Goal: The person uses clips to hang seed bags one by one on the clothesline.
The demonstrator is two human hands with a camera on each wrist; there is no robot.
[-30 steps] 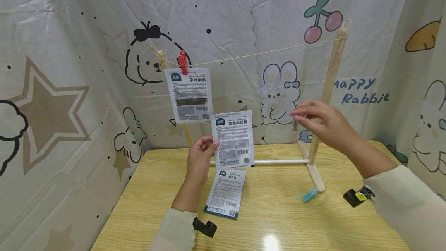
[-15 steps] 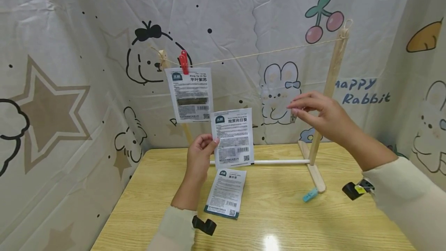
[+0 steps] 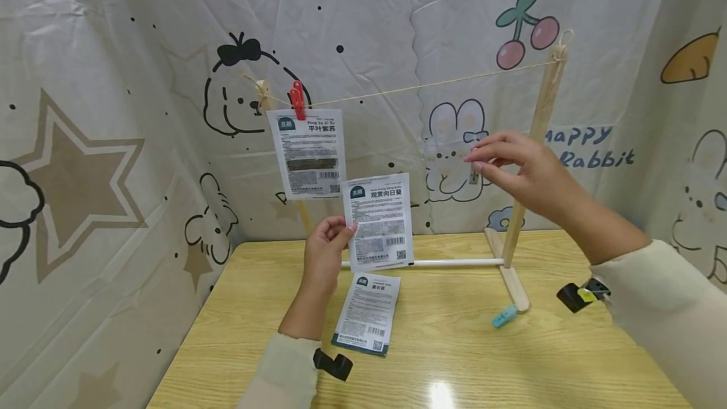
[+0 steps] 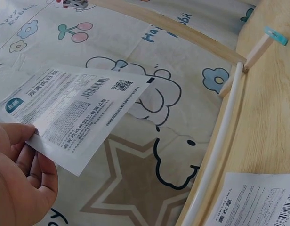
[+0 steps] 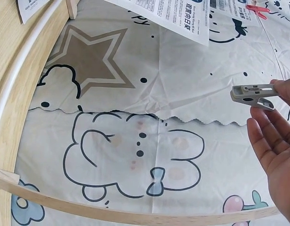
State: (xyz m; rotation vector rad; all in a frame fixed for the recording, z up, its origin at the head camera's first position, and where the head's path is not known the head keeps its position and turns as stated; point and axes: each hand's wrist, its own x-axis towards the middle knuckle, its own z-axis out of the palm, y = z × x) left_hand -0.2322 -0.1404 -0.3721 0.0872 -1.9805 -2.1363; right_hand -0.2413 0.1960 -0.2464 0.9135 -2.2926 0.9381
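My left hand [image 3: 325, 251] pinches the left edge of a white printed packet [image 3: 379, 222] and holds it upright above the table; the packet [image 4: 74, 110] shows in the left wrist view too. My right hand [image 3: 514, 172] is raised near the right post and pinches a small grey clothespin [image 5: 253, 95] between fingertips. A string [image 3: 431, 86] runs between two wooden posts. One packet [image 3: 309, 153] hangs from it under a red clothespin [image 3: 297, 100]. Another packet [image 3: 368, 313] lies flat on the table.
The wooden stand has a right post [image 3: 534, 144], a white base rod [image 3: 454, 262] and a foot [image 3: 514, 283]. A light blue clothespin [image 3: 504, 317] lies by the foot. Printed cartoon cloth [image 3: 113, 112] hangs behind and to both sides of the wooden table [image 3: 483, 358].
My right hand has risen with the grey clothespin, moving up and slightly left. The left hand has lifted its packet a little.
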